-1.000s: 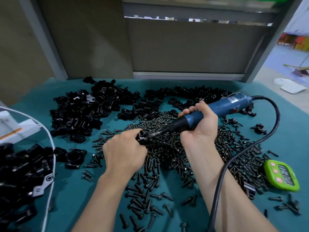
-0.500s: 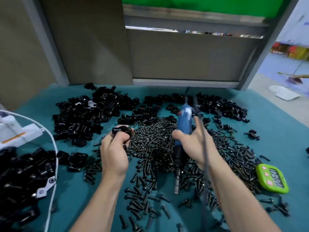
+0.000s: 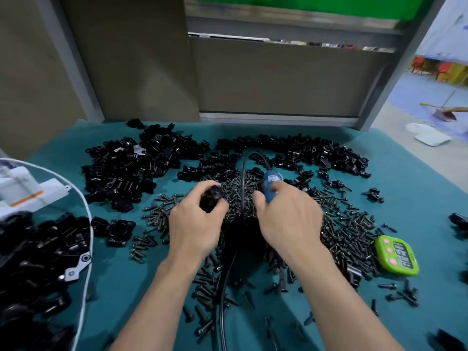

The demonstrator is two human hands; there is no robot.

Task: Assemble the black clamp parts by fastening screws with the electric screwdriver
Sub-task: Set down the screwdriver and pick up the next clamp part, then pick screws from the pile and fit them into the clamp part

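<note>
My left hand point(image 3: 196, 224) is closed around a black clamp part point(image 3: 211, 197), held just above the heap of screws point(image 3: 342, 224) in the middle of the teal surface point(image 3: 405, 178). My right hand point(image 3: 288, 214) grips the blue electric screwdriver point(image 3: 270, 184), its black cord point(image 3: 243, 178) looping up behind and running back toward me between my wrists. More clamp parts point(image 3: 126, 168) lie piled at far left, and a green timer point(image 3: 396, 254) sits at right.
</note>
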